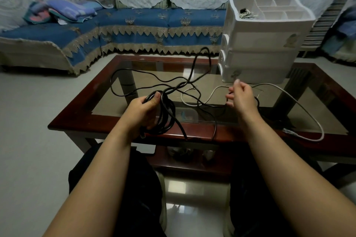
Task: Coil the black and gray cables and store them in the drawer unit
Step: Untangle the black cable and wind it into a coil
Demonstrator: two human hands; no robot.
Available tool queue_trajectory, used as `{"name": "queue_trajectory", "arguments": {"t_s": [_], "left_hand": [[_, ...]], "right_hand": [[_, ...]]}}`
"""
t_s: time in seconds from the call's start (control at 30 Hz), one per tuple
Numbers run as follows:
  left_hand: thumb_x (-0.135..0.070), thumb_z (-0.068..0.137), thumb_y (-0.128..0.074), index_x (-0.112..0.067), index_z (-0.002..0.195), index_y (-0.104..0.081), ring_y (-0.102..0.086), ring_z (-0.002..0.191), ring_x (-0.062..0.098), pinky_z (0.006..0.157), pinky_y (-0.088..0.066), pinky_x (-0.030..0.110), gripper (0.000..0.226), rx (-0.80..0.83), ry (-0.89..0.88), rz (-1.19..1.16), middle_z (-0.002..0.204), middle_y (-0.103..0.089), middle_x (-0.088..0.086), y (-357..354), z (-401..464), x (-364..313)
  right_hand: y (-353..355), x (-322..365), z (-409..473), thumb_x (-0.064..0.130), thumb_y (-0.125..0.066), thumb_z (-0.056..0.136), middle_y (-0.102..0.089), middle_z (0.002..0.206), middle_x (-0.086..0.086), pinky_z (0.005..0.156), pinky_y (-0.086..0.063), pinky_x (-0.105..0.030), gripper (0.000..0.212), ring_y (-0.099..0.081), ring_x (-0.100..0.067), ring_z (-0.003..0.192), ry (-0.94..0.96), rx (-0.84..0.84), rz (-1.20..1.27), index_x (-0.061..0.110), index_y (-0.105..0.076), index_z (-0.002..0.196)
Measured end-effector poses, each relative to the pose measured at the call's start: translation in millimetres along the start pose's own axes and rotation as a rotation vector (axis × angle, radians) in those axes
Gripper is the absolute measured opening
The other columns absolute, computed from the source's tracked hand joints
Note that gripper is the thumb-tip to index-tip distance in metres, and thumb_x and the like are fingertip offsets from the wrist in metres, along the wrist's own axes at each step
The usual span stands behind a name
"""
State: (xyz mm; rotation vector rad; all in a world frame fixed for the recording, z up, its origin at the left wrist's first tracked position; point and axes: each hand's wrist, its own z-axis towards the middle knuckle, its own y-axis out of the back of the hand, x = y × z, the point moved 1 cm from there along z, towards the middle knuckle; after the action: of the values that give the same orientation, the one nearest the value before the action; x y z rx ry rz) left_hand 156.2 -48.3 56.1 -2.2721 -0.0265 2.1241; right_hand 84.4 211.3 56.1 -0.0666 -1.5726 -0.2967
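Our left hand [143, 108] grips a partly wound bundle of the black cable [163, 113] at the surface's [81, 119] near edge, the rest sprawling loose over the glass. Our right hand [241, 96] hovers, fingers loosely spread, holding nothing, just above the gray cable [304, 107]. The drawer unit [265, 44] sits far right on the surface, drawers closed.

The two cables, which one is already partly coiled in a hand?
The black cable: the left hand grips its loops. The gray cable lies loose on the table.
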Motion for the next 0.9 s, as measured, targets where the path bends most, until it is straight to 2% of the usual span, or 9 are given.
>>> {"name": "queue_trajectory", "arguments": {"t_s": [0.1,0.17,0.23,0.37,0.53,0.6,0.7,0.8,0.9], "left_hand": [[-0.049,0.080,-0.057,-0.017,0.066,-0.041,-0.024,0.034,0.007,0.035,-0.023,0.018,0.038,0.015,0.025,-0.032,0.045,-0.028,-0.007,-3.2,0.6,-0.1],[-0.050,0.080,-0.056,-0.017,0.070,-0.041,-0.022,0.033,0.007,0.035,-0.022,0.017,0.038,0.024,0.038,-0.088,0.045,-0.026,-0.007,-4.1,2.6,0.4],[-0.051,0.080,-0.056,-0.016,0.073,-0.044,-0.021,0.032,0.006,0.034,-0.022,0.016,0.038,0.017,0.055,-0.135,0.044,-0.026,-0.008,-4.1,4.3,1.0],[-0.051,0.082,-0.058,-0.017,0.065,-0.050,-0.023,0.032,0.006,0.034,-0.021,0.018,0.039,-0.035,0.106,-0.169,0.044,-0.028,-0.007,-3.4,7.2,3.8],[-0.052,0.079,-0.061,-0.016,0.077,-0.049,-0.024,0.035,0.007,0.035,-0.022,0.019,0.038,-0.100,0.131,-0.134,0.046,-0.029,-0.007,-4.7,12.2,8.8],[-0.050,0.084,-0.061,-0.018,0.073,-0.048,-0.024,0.036,0.009,0.039,-0.020,0.021,0.036,-0.132,0.127,-0.112,0.047,-0.030,-0.007,-5.6,13.7,9.7],[-0.046,0.089,-0.060,-0.017,0.069,-0.047,-0.028,0.036,0.009,0.038,-0.022,0.021,0.037,-0.217,0.090,-0.082,0.045,-0.033,-0.008,-8.6,14.4,11.1],[-0.046,0.090,-0.059,-0.019,0.066,-0.045,-0.035,0.033,0.006,0.037,-0.028,0.021,0.039,-0.386,-0.001,-0.073,0.041,-0.041,-0.010,-8.8,12.8,9.9],[-0.047,0.091,-0.058,-0.019,0.064,-0.044,-0.043,0.036,0.008,0.039,-0.035,0.022,0.041,-0.573,-0.094,-0.003,0.050,-0.046,-0.004,-3.8,8.7,6.1]], "right_hand": [[-13.5,-1.7,7.2,0.043,-0.040,0.098,-0.058,0.098,-0.006,0.080,-0.046,-0.036,0.044,-0.055,-0.019,0.090,0.069,0.190,-0.365,0.006,-0.057,0.116],[-25.0,-12.1,11.0,0.030,-0.049,0.096,-0.061,0.115,-0.008,0.079,-0.046,-0.034,0.037,-0.057,-0.021,0.097,0.032,0.277,-0.709,0.013,-0.053,0.128],[-31.0,-20.6,11.9,0.018,-0.049,0.095,-0.053,0.133,-0.008,0.081,-0.045,-0.033,0.047,-0.055,-0.025,0.112,-0.022,0.256,-0.847,0.017,-0.040,0.141],[-33.2,-39.5,27.2,0.041,-0.046,0.097,-0.047,0.139,-0.012,0.099,-0.041,-0.043,0.051,-0.041,-0.030,0.130,-0.032,0.267,-0.920,0.021,-0.036,0.143],[-46.8,-45.1,33.7,0.072,-0.048,0.080,-0.063,0.103,-0.007,0.081,-0.048,-0.038,0.063,-0.049,-0.025,0.111,0.170,0.329,-1.160,0.016,-0.064,0.103],[-53.4,-42.3,32.5,0.068,-0.057,0.078,-0.063,0.099,-0.005,0.073,-0.050,-0.034,0.057,-0.056,-0.023,0.099,0.197,0.383,-1.265,0.017,-0.063,0.101],[-62.6,-41.9,25.0,0.042,-0.058,0.089,-0.064,0.103,-0.005,0.069,-0.046,-0.032,0.031,-0.060,-0.025,0.091,0.247,0.431,-1.434,0.016,-0.060,0.105],[-64.3,-40.8,16.0,0.024,-0.046,0.095,-0.066,0.099,-0.009,0.060,-0.041,-0.032,0.018,-0.061,-0.031,0.083,0.337,0.255,-1.329,0.012,-0.054,0.106],[-59.7,-26.0,3.3,0.023,-0.040,0.098,-0.062,0.095,-0.011,0.054,-0.033,-0.031,0.019,-0.059,-0.033,0.077,0.400,0.137,-1.157,0.008,-0.045,0.109]]}}
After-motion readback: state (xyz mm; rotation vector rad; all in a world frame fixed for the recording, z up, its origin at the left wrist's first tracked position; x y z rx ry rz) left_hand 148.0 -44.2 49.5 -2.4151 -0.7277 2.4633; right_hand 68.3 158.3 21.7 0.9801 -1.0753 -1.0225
